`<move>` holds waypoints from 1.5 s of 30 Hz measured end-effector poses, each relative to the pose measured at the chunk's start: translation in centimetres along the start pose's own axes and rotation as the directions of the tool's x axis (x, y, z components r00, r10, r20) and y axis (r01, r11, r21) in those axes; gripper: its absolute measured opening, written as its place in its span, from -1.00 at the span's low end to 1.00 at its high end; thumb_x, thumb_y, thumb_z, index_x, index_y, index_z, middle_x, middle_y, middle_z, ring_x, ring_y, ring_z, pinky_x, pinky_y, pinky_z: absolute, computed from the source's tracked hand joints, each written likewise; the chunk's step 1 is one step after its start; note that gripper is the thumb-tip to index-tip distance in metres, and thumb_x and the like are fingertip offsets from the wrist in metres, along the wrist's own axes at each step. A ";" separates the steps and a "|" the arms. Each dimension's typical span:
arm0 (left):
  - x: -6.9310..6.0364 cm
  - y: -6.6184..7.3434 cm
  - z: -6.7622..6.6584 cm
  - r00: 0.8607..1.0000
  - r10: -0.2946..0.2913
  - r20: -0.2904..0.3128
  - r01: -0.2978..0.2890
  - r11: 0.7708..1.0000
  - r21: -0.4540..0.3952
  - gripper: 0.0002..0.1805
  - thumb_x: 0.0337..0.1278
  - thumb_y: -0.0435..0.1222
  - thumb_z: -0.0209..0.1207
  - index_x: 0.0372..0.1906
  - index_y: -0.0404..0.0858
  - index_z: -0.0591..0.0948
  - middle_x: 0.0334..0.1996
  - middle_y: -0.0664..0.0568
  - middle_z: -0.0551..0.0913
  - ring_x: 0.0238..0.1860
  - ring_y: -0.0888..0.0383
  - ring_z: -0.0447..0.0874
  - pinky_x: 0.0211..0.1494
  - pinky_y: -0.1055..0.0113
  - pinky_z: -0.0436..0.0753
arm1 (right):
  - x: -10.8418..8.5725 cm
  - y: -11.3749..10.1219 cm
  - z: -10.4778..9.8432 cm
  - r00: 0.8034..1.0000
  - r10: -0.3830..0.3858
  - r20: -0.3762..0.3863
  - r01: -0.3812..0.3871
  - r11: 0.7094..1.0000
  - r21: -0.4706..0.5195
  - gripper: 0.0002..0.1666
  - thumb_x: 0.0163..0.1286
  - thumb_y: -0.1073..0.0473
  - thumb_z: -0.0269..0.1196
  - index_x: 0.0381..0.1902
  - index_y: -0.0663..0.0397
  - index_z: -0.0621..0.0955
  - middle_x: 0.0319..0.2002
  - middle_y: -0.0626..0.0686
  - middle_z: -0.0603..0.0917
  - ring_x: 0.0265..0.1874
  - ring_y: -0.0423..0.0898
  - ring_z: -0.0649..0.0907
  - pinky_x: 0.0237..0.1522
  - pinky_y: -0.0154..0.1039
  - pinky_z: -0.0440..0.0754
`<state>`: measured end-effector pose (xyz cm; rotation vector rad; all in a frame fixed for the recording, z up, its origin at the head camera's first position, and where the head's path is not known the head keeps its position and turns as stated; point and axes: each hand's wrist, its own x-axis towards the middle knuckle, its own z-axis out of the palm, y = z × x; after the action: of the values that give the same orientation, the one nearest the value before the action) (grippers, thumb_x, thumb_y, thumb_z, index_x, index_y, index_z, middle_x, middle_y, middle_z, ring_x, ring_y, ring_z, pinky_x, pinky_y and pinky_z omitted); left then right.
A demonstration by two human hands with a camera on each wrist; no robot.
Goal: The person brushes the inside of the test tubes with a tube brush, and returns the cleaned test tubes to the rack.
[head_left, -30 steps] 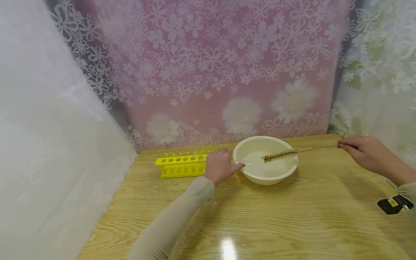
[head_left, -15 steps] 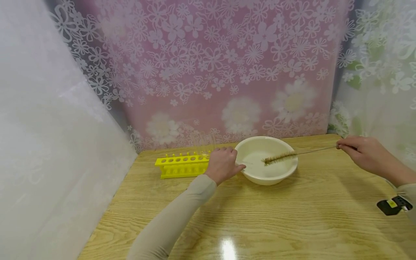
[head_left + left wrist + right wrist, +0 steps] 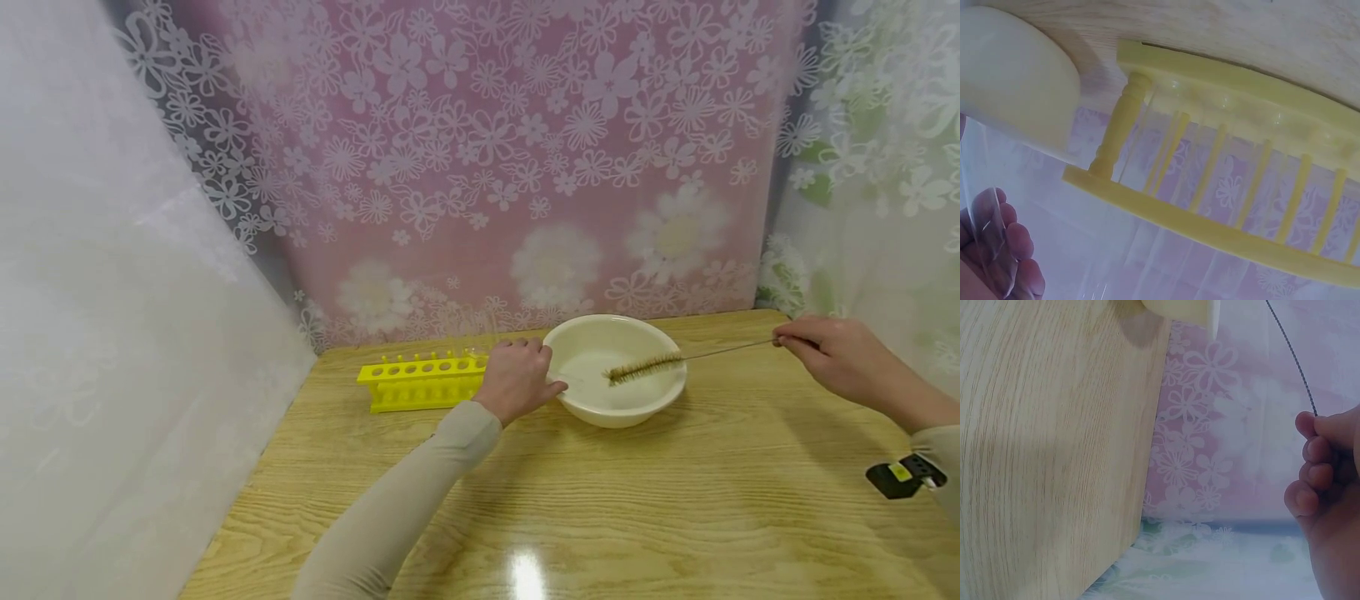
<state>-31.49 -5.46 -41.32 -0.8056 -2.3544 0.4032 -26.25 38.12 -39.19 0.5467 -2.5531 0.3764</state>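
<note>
My left hand [image 3: 517, 379] grips a clear glass test tube [image 3: 986, 231], its fingers curled round it. The tube points right, over the near-left rim of the cream basin [image 3: 615, 414]; its far end is faint against the basin. Out to the right, my right hand [image 3: 840, 358] pinches the twisted wire handle [image 3: 1295, 362] of a test tube brush [image 3: 643, 367]. The brush's tan bristles hang over the basin, with the tip facing the tube and a gap between them. Left of the basin stands a yellow test tube rack [image 3: 420, 368], its right end hidden behind my left hand.
Several clear test tubes [image 3: 468, 329] stand upright at the rack's right part. A wood-grain table [image 3: 600, 500] lies beneath everything. Behind it hangs a pink flowered curtain [image 3: 487, 167], with pale sheets at both sides.
My left hand has turned a little and shifted slightly right, with the tube still held. The right hand has drawn a touch left with the brush, whose tip barely moved.
</note>
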 end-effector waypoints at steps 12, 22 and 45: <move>-1.0 -0.3 -0.2 0.947 -0.275 0.168 0.321 0.853 -0.412 -0.37 0.15 0.47 0.02 -0.39 -0.01 0.55 -0.53 0.21 0.56 -0.65 0.28 0.43 -0.63 0.40 0.35 | -0.3 0.0 0.4 1.000 -0.010 -0.002 0.010 1.000 -0.008 -0.81 0.40 0.43 0.23 -0.08 0.33 0.70 -0.26 0.11 0.77 -0.34 0.06 0.72 -0.44 -0.28 0.60; -2.7 -2.6 -1.6 0.911 -0.335 0.240 0.352 0.334 -0.874 -0.62 0.41 0.19 0.05 -0.24 -0.01 0.60 -0.31 0.13 0.53 -0.28 0.15 0.44 -0.16 0.26 0.48 | -0.5 -0.4 0.4 1.000 -0.006 -0.006 0.006 1.000 -0.007 -0.82 0.40 0.43 0.22 -0.09 0.35 0.70 -0.27 0.12 0.76 -0.37 0.02 0.71 -0.46 -0.29 0.59; -5.3 -10.0 -3.3 0.742 -0.666 0.077 0.235 0.151 -0.960 -0.69 0.53 -0.07 0.05 0.13 -0.15 0.59 -0.02 -0.02 0.55 -0.05 0.08 0.49 0.05 0.15 0.47 | 0.3 -0.4 0.4 0.999 0.024 0.048 -0.024 1.000 0.005 -0.77 0.46 0.41 0.17 -0.01 0.42 0.66 -0.23 0.20 0.77 -0.31 0.16 0.72 -0.42 -0.14 0.66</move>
<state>-30.55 -16.27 -36.60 -0.4207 -2.1025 -1.4873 -26.44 37.53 -39.30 0.5339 -2.6074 0.3828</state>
